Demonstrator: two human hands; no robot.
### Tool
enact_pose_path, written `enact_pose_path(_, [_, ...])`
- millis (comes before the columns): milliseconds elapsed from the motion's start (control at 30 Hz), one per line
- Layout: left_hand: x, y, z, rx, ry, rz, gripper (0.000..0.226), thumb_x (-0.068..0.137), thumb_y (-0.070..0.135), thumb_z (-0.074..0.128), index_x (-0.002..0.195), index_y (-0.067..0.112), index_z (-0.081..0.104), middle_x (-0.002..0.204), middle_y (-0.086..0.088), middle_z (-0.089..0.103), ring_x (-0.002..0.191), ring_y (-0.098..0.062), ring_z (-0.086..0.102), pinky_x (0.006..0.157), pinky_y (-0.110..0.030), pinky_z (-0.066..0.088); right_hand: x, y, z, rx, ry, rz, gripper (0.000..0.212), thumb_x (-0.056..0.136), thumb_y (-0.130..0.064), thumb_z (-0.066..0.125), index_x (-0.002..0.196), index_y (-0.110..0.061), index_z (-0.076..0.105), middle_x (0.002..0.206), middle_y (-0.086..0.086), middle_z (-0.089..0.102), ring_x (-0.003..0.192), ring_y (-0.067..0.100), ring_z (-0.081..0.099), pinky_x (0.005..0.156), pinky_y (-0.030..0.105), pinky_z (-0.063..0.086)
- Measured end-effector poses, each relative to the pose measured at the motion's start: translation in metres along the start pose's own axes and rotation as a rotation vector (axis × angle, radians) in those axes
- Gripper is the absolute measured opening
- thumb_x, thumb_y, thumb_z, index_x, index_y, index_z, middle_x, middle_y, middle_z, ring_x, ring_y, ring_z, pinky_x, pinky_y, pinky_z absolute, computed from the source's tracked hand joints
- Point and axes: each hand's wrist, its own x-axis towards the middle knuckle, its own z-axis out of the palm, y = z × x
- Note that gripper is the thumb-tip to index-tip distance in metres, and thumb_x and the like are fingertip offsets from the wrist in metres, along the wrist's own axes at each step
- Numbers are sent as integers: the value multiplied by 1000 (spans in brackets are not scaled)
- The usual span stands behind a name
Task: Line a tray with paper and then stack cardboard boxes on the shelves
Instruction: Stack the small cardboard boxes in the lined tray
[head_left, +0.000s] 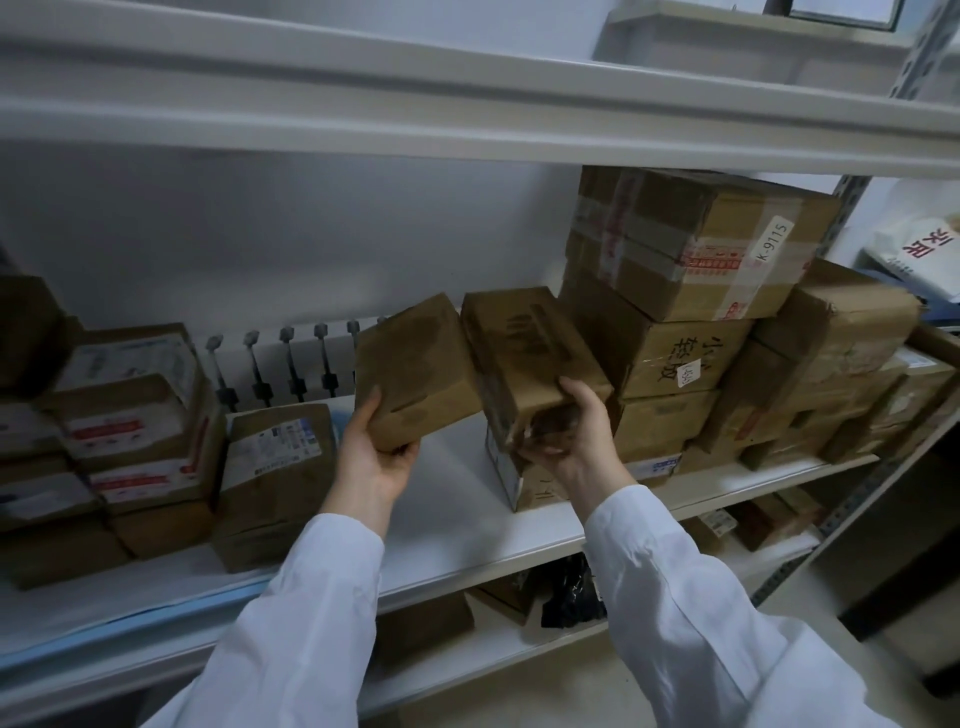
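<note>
Two brown cardboard boxes are held above the middle shelf, which is lined with white paper. My left hand grips the near bottom corner of the left box, which is tilted and lifted off the shelf. My right hand is closed over the near end of the right box, which lies on top of another small box standing on the shelf. The two held boxes touch side by side. White sleeves cover both forearms.
A tall stack of taped boxes fills the shelf's right side. More boxes are piled at the left, with one labelled box near my left hand. A white radiator shows behind. The lower shelf holds boxes and a black bag.
</note>
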Motion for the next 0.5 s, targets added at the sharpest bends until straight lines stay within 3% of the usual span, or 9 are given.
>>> enact_pose_path(167, [-5, 19, -18, 8, 5, -83, 34, 82, 34, 67, 106, 12, 57, 108, -14, 60, 103, -32, 57, 89, -40, 49, -7, 8, 14, 135, -84, 96, 56, 77, -46, 67, 121, -15, 50, 120, 16, 58, 113, 41, 54, 103, 59, 37])
enact_pose_path(400, [-12, 46, -39, -35, -41, -57, 21, 84, 17, 66, 102, 9, 57, 108, -17, 61, 101, -35, 59, 97, -47, 47, -21, 33, 40, 187, -79, 171, 56, 80, -53, 62, 117, -15, 46, 122, 21, 50, 115, 46, 51, 95, 59, 45])
enact_pose_path(500, [-14, 57, -51, -19, -38, -12, 36, 82, 8, 66, 116, 11, 55, 112, -15, 60, 98, -33, 59, 90, -46, 50, -26, 44, 49, 166, -101, 127, 57, 80, -49, 65, 122, -17, 43, 125, 16, 51, 114, 43, 53, 95, 58, 46])
